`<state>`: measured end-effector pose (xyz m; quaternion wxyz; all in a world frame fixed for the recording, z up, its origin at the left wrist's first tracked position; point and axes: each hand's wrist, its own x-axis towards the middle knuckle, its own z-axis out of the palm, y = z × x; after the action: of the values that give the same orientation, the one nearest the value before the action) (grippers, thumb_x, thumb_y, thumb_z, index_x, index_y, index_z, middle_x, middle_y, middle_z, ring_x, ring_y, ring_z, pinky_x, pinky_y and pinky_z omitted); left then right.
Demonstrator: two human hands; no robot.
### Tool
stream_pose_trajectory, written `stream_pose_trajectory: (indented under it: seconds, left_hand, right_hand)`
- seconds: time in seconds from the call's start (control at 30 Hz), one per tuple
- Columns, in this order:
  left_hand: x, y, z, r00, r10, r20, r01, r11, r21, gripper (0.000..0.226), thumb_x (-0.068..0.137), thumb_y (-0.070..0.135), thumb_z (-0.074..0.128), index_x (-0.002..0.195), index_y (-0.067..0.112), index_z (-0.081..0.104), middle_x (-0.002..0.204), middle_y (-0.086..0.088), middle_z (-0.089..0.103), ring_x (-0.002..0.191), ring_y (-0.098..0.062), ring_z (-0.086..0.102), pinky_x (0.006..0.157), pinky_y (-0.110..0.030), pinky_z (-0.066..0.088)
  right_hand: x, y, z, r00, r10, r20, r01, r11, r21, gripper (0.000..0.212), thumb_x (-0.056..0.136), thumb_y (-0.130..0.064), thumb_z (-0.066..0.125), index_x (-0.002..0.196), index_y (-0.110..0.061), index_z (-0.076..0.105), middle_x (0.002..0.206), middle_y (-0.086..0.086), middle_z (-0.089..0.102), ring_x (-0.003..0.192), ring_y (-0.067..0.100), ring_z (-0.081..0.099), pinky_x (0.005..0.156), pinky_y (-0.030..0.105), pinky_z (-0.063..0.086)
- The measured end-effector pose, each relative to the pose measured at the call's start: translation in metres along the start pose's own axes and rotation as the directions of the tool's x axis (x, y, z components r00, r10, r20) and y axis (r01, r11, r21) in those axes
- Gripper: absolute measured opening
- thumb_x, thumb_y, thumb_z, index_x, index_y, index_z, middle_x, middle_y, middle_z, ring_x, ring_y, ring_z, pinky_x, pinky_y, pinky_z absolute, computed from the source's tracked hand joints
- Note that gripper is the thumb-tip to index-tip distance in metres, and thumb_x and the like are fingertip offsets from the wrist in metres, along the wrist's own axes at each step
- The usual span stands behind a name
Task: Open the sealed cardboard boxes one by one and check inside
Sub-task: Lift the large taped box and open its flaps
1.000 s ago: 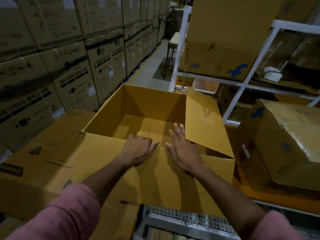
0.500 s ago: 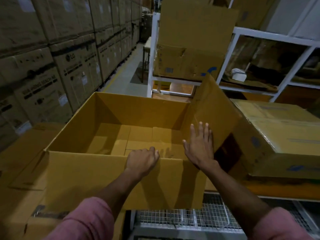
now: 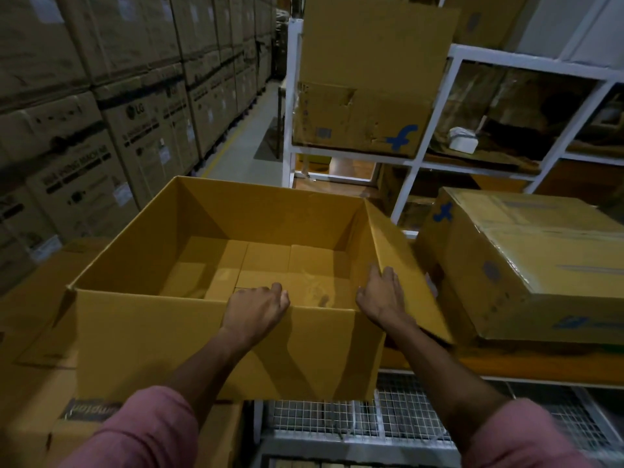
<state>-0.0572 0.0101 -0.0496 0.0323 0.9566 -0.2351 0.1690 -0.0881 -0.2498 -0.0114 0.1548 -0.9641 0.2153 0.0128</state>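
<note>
Cardboard, tan and unmarked on its near side, is filling the middle of the head view: an open box [image 3: 216, 346] is sitting in front of a person in pink sleeves [image 3: 148, 430], its top flaps folded out and its floor showing only the seams of its own bottom panels. The left hand [image 3: 255, 310] is resting over the top edge of the box's near wall, fingers curled down over the rim and gripping it. The right hand [image 3: 383, 295] is lying at the near right corner, fingers curling round the lower edge of the right flap [image 3: 401, 268], which is leaning outward and touching a plastic-wrapped carton [image 3: 526, 265] just beside the box. That carton, bearing a blue logo, is lying tilted on an orange shelf board [image 3: 540, 364]. Wire mesh decking [image 3: 337, 417] is showing below the box's near right corner. Flattened brown cardboard [image 3: 30, 332] is spreading under and to the left of the box. Stacked appliance cartons [image 3: 131, 130] with LG printing are lining the left side of a grey aisle floor [image 3: 246, 143]. A white metal rack [image 3: 439, 106] is standing behind the box, holding a worn brown box [image 3: 358, 119] with a blue mark, and a small white object [image 3: 463, 140] is sitting deeper on the same shelf.
</note>
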Motion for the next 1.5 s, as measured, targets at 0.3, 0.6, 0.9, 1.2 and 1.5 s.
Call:
stream_pose_trajectory:
  seconds: [0.3, 0.6, 0.9, 1.2, 1.5]
  left_hand:
    - [-0.019, -0.013, 0.001, 0.999, 0.026, -0.040, -0.021, 0.992, 0.124, 0.044, 0.104, 0.058, 0.034, 0.109, 0.025, 0.063, 0.095, 0.003, 0.068, 0.090, -0.020, 0.063, 0.089, -0.047, 0.038]
    - [-0.014, 0.019, 0.004, 0.992, 0.110, -0.058, -0.111, 0.994, -0.015, 0.041, 0.092, 0.062, 0.049, 0.096, 0.024, 0.062, 0.090, 0.006, 0.064, 0.087, -0.017, 0.057, 0.081, -0.042, 0.041]
    - [-0.005, 0.050, -0.003, 0.995, 0.062, 0.072, -0.053, 0.991, -0.120, 0.034, 0.099, 0.055, 0.047, 0.100, 0.022, 0.053, 0.095, 0.005, 0.056, 0.092, -0.017, 0.049, 0.089, -0.040, 0.034]
    - [0.001, 0.072, -0.013, 0.986, 0.042, 0.161, -0.021, 0.991, -0.133, 0.037, 0.101, 0.057, 0.042, 0.110, 0.023, 0.052, 0.106, 0.006, 0.055, 0.098, -0.013, 0.043, 0.092, -0.037, 0.026]
    - [-0.002, 0.080, -0.006, 0.980, 0.110, 0.165, -0.104, 0.994, -0.041, 0.054, 0.102, 0.064, 0.026, 0.126, 0.022, 0.051, 0.124, 0.002, 0.057, 0.115, -0.018, 0.048, 0.102, -0.041, 0.032]
  right_hand:
    - [-0.005, 0.005, -0.008, 0.998, 0.031, -0.063, -0.035, 0.998, -0.055, 0.048, 0.101, -0.020, 0.056, 0.146, -0.024, 0.042, 0.122, 0.012, 0.062, 0.108, 0.033, 0.063, 0.080, 0.041, 0.053]
    - [0.010, 0.039, 0.002, 0.994, 0.060, -0.092, -0.045, 0.987, 0.153, 0.042, 0.098, -0.014, 0.061, 0.139, -0.023, 0.054, 0.133, 0.014, 0.057, 0.116, 0.033, 0.059, 0.091, 0.049, 0.057]
    - [0.020, 0.062, -0.009, 0.995, 0.067, -0.071, -0.055, 0.986, 0.156, 0.037, 0.097, -0.016, 0.063, 0.132, -0.023, 0.056, 0.131, 0.013, 0.059, 0.112, 0.031, 0.061, 0.088, 0.052, 0.058]
    - [0.022, 0.079, -0.017, 0.998, 0.052, -0.046, -0.043, 0.983, 0.178, 0.033, 0.100, -0.015, 0.057, 0.132, -0.021, 0.053, 0.135, 0.011, 0.052, 0.120, 0.032, 0.054, 0.095, 0.049, 0.052]
    - [0.018, 0.094, -0.026, 0.991, -0.056, -0.119, 0.057, 0.998, 0.013, 0.030, 0.102, -0.023, 0.053, 0.131, -0.017, 0.057, 0.116, 0.009, 0.066, 0.108, 0.030, 0.063, 0.089, 0.046, 0.051]
